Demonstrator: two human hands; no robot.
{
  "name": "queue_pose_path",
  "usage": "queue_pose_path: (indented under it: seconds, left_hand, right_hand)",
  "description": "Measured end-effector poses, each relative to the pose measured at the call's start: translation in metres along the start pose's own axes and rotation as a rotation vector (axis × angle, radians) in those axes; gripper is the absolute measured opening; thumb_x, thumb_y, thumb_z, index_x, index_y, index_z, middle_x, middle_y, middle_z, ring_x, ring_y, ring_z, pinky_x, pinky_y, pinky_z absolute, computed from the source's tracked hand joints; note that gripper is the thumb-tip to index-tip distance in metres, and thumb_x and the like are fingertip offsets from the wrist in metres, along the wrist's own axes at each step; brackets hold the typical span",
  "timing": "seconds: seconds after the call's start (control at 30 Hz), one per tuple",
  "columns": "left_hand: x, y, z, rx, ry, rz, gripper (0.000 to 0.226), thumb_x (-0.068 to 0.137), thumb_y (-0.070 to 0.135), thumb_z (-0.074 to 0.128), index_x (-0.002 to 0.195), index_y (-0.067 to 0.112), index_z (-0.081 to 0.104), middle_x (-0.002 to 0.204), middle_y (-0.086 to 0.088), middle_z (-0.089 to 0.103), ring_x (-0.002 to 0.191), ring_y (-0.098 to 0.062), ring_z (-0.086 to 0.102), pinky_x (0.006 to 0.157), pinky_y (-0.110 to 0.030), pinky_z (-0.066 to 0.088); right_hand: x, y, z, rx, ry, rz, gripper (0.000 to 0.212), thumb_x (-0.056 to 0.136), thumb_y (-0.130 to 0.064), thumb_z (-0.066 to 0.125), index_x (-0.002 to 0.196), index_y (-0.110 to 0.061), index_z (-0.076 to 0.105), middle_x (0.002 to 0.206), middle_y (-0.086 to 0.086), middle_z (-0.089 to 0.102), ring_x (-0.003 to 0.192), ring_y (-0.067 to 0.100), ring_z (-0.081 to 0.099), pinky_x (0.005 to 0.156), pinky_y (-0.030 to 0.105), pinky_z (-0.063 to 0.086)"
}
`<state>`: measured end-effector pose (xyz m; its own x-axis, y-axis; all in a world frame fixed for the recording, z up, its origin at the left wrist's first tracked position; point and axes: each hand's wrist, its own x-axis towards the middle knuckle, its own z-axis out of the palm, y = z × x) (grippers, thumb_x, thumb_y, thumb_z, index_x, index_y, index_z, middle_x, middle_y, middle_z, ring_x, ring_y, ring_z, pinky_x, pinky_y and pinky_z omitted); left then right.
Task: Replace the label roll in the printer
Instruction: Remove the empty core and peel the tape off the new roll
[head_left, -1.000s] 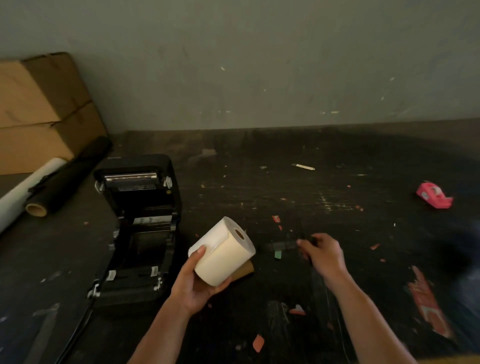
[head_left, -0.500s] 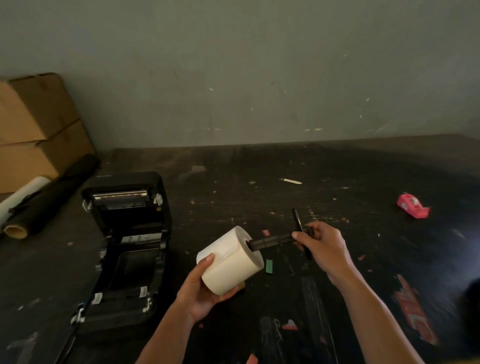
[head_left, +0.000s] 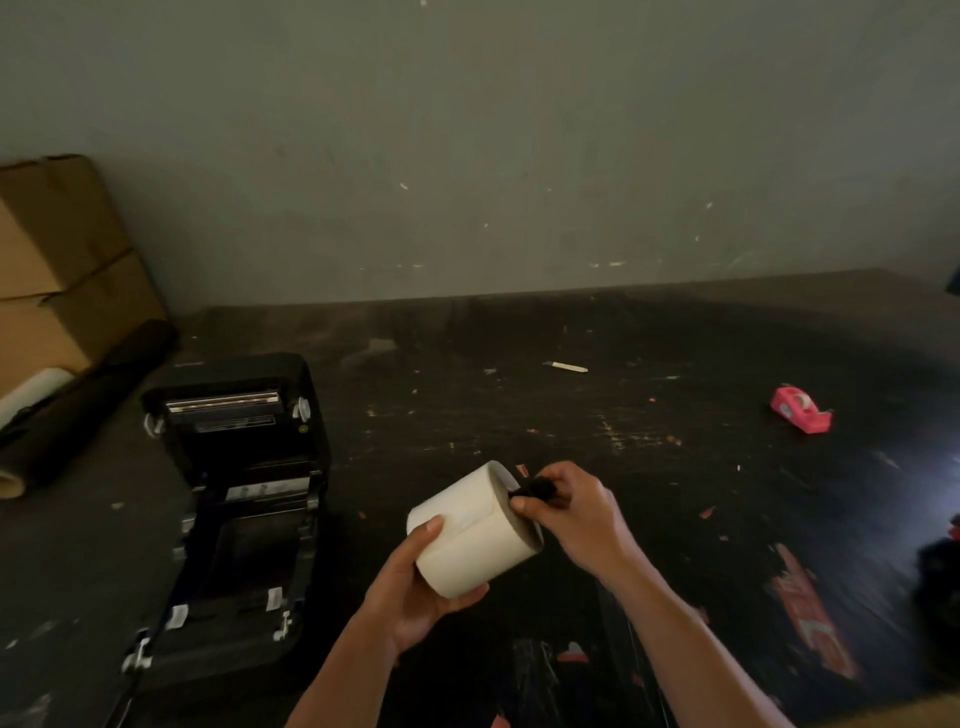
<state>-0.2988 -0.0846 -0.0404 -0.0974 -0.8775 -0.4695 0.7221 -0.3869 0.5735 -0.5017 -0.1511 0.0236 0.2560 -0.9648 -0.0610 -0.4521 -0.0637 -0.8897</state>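
My left hand (head_left: 415, 582) holds a white label roll (head_left: 470, 535) from below, above the dark table. At the roll's right end, my right hand (head_left: 576, 514) grips a black spindle (head_left: 537, 488). Most of the spindle is pushed into the core, and only its end shows between my fingers. The black label printer (head_left: 244, 499) lies open to the left of the roll, lid tilted back and roll bay empty.
Cardboard boxes (head_left: 62, 270) and a black roll with a white roll (head_left: 78, 405) lie at the far left. A pink tape dispenser (head_left: 800, 409) sits at the right. A small white stick (head_left: 569, 367) and paper scraps litter the dark table (head_left: 623, 441).
My right hand picked the black spindle up off the table, brought it to the roll's open end and pushed it into the core. The roll now sits slightly lower and nearer.
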Motion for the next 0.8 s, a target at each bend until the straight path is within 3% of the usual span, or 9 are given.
queue_pose_path:
  seconds: [0.1, 0.27, 0.37, 0.6, 0.7, 0.8]
  left_hand:
    - [0.002, 0.0, -0.002, -0.023, -0.002, -0.004, 0.052, 0.07, 0.026, 0.077, 0.118, 0.024, 0.057, 0.103, -0.024, 0.071, 0.095, -0.046, 0.066, 0.076, -0.06, 0.052]
    - [0.005, -0.002, -0.003, -0.004, 0.011, -0.015, 0.057, 0.064, 0.027, 0.079, 0.116, 0.023, 0.057, 0.101, -0.024, 0.071, 0.092, -0.045, 0.067, 0.074, -0.059, 0.053]
    - [0.006, -0.003, -0.005, 0.001, 0.015, -0.009, 0.056, 0.065, 0.027, 0.079, 0.117, 0.023, 0.057, 0.107, -0.024, 0.069, 0.094, -0.045, 0.067, 0.076, -0.059, 0.053]
    - [0.011, -0.001, -0.002, 0.069, -0.001, 0.013, 0.056, 0.065, 0.026, 0.078, 0.117, 0.022, 0.057, 0.099, -0.019, 0.073, 0.092, -0.041, 0.069, 0.073, -0.056, 0.055]
    - [0.013, -0.001, 0.001, 0.088, -0.008, 0.036, 0.056, 0.066, 0.025, 0.078, 0.118, 0.021, 0.057, 0.102, -0.019, 0.073, 0.093, -0.04, 0.069, 0.074, -0.056, 0.055]
    - [0.013, -0.001, 0.003, 0.094, -0.003, 0.045, 0.06, 0.065, 0.025, 0.08, 0.12, 0.021, 0.057, 0.111, -0.021, 0.068, 0.098, -0.041, 0.067, 0.074, -0.056, 0.055]
  right_hand:
    - [-0.003, 0.003, 0.008, 0.077, 0.013, 0.011, 0.04, 0.08, -0.036, 0.072, 0.116, -0.026, 0.057, 0.109, -0.008, 0.065, 0.101, 0.007, 0.061, 0.079, 0.027, 0.051]
    - [-0.007, 0.008, 0.019, 0.096, -0.012, 0.019, 0.02, 0.087, -0.042, 0.06, 0.105, -0.034, 0.059, 0.106, -0.01, 0.062, 0.099, 0.007, 0.06, 0.086, 0.035, 0.052]
    - [-0.009, 0.008, 0.024, 0.105, -0.017, 0.027, 0.015, 0.096, -0.036, 0.049, 0.106, -0.037, 0.058, 0.107, -0.01, 0.061, 0.098, 0.005, 0.058, 0.084, 0.031, 0.051]
    - [-0.011, 0.005, 0.028, 0.165, 0.008, 0.105, 0.012, 0.098, -0.033, 0.044, 0.103, -0.033, 0.055, 0.104, -0.004, 0.06, 0.094, 0.009, 0.059, 0.08, 0.033, 0.051]
    - [-0.012, 0.002, 0.028, 0.24, 0.021, 0.175, 0.018, 0.097, -0.04, 0.044, 0.108, -0.029, 0.054, 0.106, 0.0, 0.058, 0.097, 0.013, 0.058, 0.088, 0.041, 0.051]
    - [-0.014, 0.0, 0.027, 0.344, -0.017, 0.263, 0.044, 0.088, -0.055, 0.052, 0.122, -0.028, 0.047, 0.107, -0.006, 0.05, 0.1, 0.013, 0.052, 0.086, 0.039, 0.047]
